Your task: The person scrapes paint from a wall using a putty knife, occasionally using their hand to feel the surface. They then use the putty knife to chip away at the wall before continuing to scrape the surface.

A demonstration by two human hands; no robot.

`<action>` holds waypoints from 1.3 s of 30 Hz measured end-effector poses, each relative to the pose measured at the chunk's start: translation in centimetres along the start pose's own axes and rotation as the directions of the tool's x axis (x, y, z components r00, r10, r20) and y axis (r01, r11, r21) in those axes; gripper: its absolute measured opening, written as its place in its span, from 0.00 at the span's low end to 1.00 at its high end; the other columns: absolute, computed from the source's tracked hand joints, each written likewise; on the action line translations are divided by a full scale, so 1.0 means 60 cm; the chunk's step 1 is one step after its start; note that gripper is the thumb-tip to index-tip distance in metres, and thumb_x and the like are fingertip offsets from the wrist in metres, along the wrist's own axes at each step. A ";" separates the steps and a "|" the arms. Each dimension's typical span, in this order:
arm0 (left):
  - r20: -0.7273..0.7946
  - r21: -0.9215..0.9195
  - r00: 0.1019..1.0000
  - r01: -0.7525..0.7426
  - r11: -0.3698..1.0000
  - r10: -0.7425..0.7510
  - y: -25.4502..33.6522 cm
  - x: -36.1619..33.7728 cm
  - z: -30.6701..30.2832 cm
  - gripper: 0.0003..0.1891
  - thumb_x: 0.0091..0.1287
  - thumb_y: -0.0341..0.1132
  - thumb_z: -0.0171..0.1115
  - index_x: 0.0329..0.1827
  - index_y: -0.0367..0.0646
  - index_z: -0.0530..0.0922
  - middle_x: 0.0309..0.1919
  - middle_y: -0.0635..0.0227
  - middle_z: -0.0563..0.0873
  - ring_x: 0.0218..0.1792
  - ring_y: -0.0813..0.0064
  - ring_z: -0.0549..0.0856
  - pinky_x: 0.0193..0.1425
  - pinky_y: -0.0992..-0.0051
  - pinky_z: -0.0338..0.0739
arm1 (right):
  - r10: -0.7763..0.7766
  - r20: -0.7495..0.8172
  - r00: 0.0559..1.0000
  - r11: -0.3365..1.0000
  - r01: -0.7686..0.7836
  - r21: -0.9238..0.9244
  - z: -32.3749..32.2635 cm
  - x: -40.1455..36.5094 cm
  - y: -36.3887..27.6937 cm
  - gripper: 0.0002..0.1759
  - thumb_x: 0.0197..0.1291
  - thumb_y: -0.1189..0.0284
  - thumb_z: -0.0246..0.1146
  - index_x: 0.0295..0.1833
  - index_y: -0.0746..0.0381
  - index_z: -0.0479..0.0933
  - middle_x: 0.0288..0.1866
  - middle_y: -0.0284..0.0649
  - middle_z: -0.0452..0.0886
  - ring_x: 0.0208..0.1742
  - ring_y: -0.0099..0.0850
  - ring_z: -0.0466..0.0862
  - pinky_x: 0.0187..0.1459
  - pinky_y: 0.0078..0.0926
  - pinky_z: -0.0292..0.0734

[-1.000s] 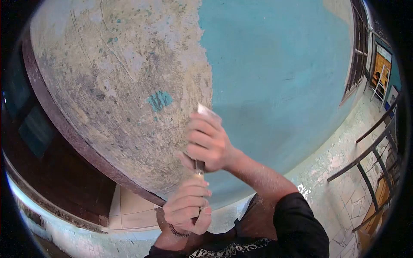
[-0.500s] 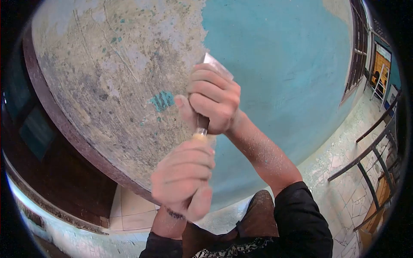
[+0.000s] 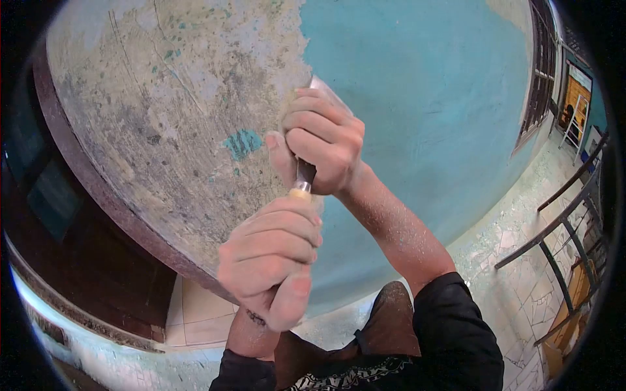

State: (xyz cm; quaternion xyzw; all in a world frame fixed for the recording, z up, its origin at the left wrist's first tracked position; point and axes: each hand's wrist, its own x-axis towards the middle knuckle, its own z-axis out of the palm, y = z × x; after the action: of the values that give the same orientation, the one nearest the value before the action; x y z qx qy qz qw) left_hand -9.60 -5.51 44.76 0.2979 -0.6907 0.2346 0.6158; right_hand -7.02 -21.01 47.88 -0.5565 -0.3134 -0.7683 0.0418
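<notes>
A scraper point(image 3: 331, 96) with a broad metal blade and a pale wooden handle is held in both my hands in front of the wall. My left hand point(image 3: 268, 260) is closed around the handle, hiding most of it. Higher up, my right hand point(image 3: 324, 138) wraps around the blade, its thumb to the left. Past those fingers the blade's end overlaps the border between bare plaster point(image 3: 189, 98) and blue-green paint point(image 3: 417, 98). An isolated blue-green paint patch point(image 3: 243, 144) shows on the plaster to the left of my right hand.
A dark wooden door point(image 3: 91, 260) stands at left beyond the wall's edge. At right are a barred window point(image 3: 540, 78), a dark metal railing point(image 3: 548, 244) and a distant ladder point(image 3: 576, 127). Pale flakes lie on the tiled floor point(image 3: 515, 274).
The wall has shifted slightly up and left in view, and my hands and the scraper with it. The blade looks narrower now. Both hands keep the same hold.
</notes>
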 end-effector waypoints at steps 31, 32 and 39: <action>-0.016 -0.104 1.000 0.002 0.995 -0.004 0.020 0.015 0.018 0.11 0.55 0.27 0.58 0.17 0.36 0.68 0.18 0.63 0.75 0.21 0.63 0.77 0.33 0.63 0.78 | 0.030 0.066 0.997 1.000 -0.030 -0.009 -0.018 0.002 -0.010 0.14 0.42 0.82 0.66 0.17 0.63 0.65 0.20 0.38 0.72 0.26 0.35 0.78 0.37 0.34 0.82; -0.015 -0.104 1.000 -0.006 0.995 0.004 0.009 0.015 0.019 0.11 0.55 0.27 0.58 0.17 0.36 0.68 0.18 0.63 0.75 0.21 0.63 0.77 0.33 0.63 0.78 | 0.069 0.097 0.993 0.997 -0.073 0.031 -0.017 0.003 -0.017 0.14 0.42 0.82 0.66 0.17 0.63 0.65 0.20 0.37 0.72 0.26 0.35 0.78 0.37 0.34 0.82; -0.005 -0.039 0.999 -0.050 0.998 0.050 0.004 0.007 0.018 0.11 0.55 0.27 0.59 0.17 0.36 0.68 0.18 0.63 0.75 0.21 0.64 0.77 0.32 0.62 0.76 | 0.040 0.051 0.998 0.999 -0.041 0.011 -0.012 0.008 -0.003 0.14 0.41 0.83 0.64 0.18 0.63 0.65 0.20 0.38 0.72 0.25 0.35 0.77 0.37 0.35 0.82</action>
State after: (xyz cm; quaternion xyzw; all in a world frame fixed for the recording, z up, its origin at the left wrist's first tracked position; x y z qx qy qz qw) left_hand -10.57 -6.15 45.07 0.2678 -0.7011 0.2370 0.6169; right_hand -7.89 -21.14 48.12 -0.5818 -0.3077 -0.7510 0.0529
